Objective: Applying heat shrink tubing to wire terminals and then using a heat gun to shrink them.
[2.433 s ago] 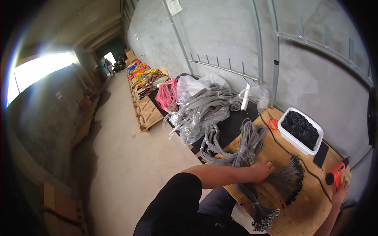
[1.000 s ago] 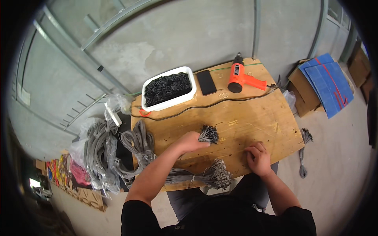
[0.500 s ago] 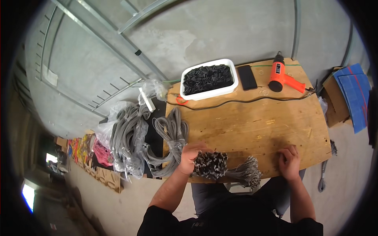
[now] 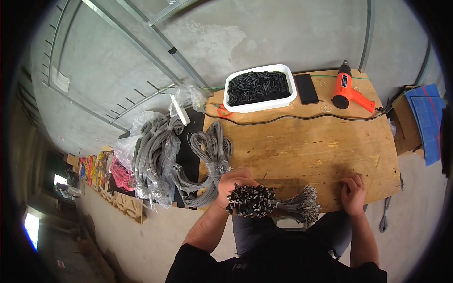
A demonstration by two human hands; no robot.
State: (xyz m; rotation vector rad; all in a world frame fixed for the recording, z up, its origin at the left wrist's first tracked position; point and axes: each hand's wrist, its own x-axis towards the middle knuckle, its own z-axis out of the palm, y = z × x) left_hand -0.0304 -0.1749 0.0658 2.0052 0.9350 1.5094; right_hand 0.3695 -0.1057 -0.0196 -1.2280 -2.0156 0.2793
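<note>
At the table's front edge, my left hand (image 4: pixel 234 185) is closed around a bundle of wires with black-sleeved ends (image 4: pixel 252 200). Its fingertips are hidden behind the bundle. Directly to the right, grey wires with bare-looking, frayed tips (image 4: pixel 304 205) fan out at the edge; whether they belong to the same bundle I cannot tell. My right hand (image 4: pixel 354 193) rests on the wood near the front right, fingers loosely curled and nothing visible in them. Coils of grey cable (image 4: pixel 212 148) lie just beyond my left hand, partly wrapped in clear plastic.
Toward the back stands a white tub (image 4: pixel 293 96) of short black tubes. A black phone (image 4: pixel 307 89) and an orange heat gun (image 4: pixel 348 89) lie to its right. A black cord (image 4: pixel 278 117) crosses the wooden table (image 4: pixel 302 148). More bagged grey cable (image 4: pixel 155 151) lies left.
My view has shifted slightly, so the table items sit a little further right. The black-sleeved ends have turned and look more spread. My right hand stays on the table.
</note>
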